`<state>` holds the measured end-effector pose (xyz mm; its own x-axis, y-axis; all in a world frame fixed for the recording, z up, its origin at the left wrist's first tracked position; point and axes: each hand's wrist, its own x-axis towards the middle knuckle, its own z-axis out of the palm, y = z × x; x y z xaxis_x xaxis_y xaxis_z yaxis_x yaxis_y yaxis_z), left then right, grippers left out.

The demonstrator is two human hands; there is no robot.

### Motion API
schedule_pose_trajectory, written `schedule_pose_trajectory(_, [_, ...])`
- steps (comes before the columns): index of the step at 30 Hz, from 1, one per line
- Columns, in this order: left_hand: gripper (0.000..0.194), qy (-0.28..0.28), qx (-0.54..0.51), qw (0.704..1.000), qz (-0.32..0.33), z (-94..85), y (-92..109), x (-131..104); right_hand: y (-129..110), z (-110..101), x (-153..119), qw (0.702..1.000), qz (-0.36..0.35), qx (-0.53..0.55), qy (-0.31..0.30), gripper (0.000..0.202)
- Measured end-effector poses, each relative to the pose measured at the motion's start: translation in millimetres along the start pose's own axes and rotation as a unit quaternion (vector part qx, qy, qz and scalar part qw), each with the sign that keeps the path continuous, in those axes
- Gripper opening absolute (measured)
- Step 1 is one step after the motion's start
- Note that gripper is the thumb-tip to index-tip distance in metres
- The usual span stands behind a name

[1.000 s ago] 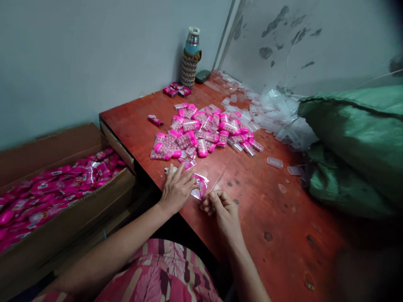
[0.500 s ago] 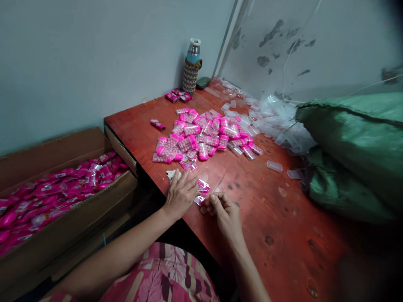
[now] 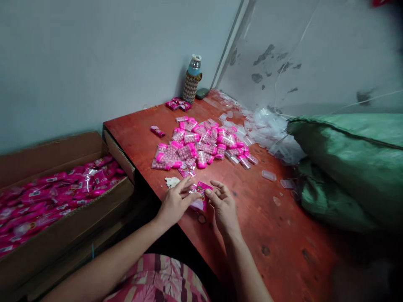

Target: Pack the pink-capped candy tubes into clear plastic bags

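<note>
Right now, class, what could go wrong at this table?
The pink packet at the fingertips of the left hand and right hand looks thin, so it might crease.
The white scrap lies near the edge of the table; the left hand could brush it off.
The pink-capped containers are heaped loosely; a knock might scatter some.

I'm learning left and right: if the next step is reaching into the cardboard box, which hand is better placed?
Probably the left hand. The cardboard box, with pink packs inside, stands on that side. The right hand is farther off, across the pink packet.
</note>
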<state>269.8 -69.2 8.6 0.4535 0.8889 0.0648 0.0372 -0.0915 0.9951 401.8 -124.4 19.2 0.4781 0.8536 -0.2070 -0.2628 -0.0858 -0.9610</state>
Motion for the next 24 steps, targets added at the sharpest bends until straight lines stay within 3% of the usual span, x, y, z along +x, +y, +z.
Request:
schedule_pose_trajectory(2, [0.028, -0.050, -0.096, 0.988, -0.108, -3.4, 2.4, 2.4, -6.0, 0.9, 5.8, 0.998, 0.008, -0.027, -0.050, 0.034])
schedule_pose_trajectory(4, [0.026, -0.067, -0.161, 0.967, -0.185, -5.7, 2.4, 4.5, -11.9, 0.9, 17.2, 0.990, -0.004, -0.090, -0.106, 0.027])
schedule_pose_trajectory(6, [0.026, -0.039, -0.198, 0.952, -0.232, -7.0, 1.5, 5.9, -18.5, 0.2, 36.2, 0.966, -0.079, -0.214, -0.122, 0.018])
schedule_pose_trajectory(7, [0.025, -0.023, -0.204, 0.947, -0.245, -7.5, 1.1, 6.3, -22.1, -0.2, 48.3, 0.936, -0.142, -0.299, -0.115, 0.017])
schedule_pose_trajectory(8, [0.024, -0.009, -0.208, 0.944, -0.255, -8.0, 0.8, 6.6, -25.7, -0.7, 61.8, 0.887, -0.214, -0.396, -0.101, 0.019])
schedule_pose_trajectory(9, [0.024, 0.003, -0.215, 0.940, -0.265, -8.5, 0.8, 6.6, -29.4, -1.1, 75.8, 0.817, -0.282, -0.494, -0.093, 0.023])
schedule_pose_trajectory(12, [0.024, 0.027, -0.252, 0.924, -0.288, -10.4, 1.7, 6.3, -37.8, -1.9, 114.7, 0.583, -0.383, -0.696, -0.169, 0.038])
schedule_pose_trajectory(13, [0.025, 0.036, -0.265, 0.918, -0.292, -11.2, 2.2, 6.2, -39.3, -2.4, 124.6, 0.526, -0.393, -0.726, -0.203, 0.041])
schedule_pose_trajectory(15, [0.025, 0.059, -0.286, 0.908, -0.299, -13.1, 3.5, 6.1, -40.2, -4.4, 138.0, 0.465, -0.402, -0.750, -0.244, 0.043])
schedule_pose_trajectory(17, [0.023, 0.078, -0.314, 0.896, -0.304, -15.2, 4.9, 6.5, -39.1, -8.7, 142.6, 0.450, -0.407, -0.753, -0.253, 0.041])
schedule_pose_trajectory(20, [0.019, 0.102, -0.372, 0.871, -0.304, -16.9, 6.5, 8.7, -36.1, -18.4, 134.6, 0.470, -0.412, -0.746, -0.231, 0.033])
schedule_pose_trajectory(22, [0.015, 0.123, -0.413, 0.850, -0.304, -15.9, 6.5, 11.2, -32.7, -25.3, 120.3, 0.506, -0.406, -0.735, -0.200, 0.027])
schedule_pose_trajectory(24, [0.010, 0.144, -0.447, 0.829, -0.304, -13.2, 5.6, 14.0, -27.2, -31.0, 99.3, 0.562, -0.385, -0.719, -0.140, 0.024])
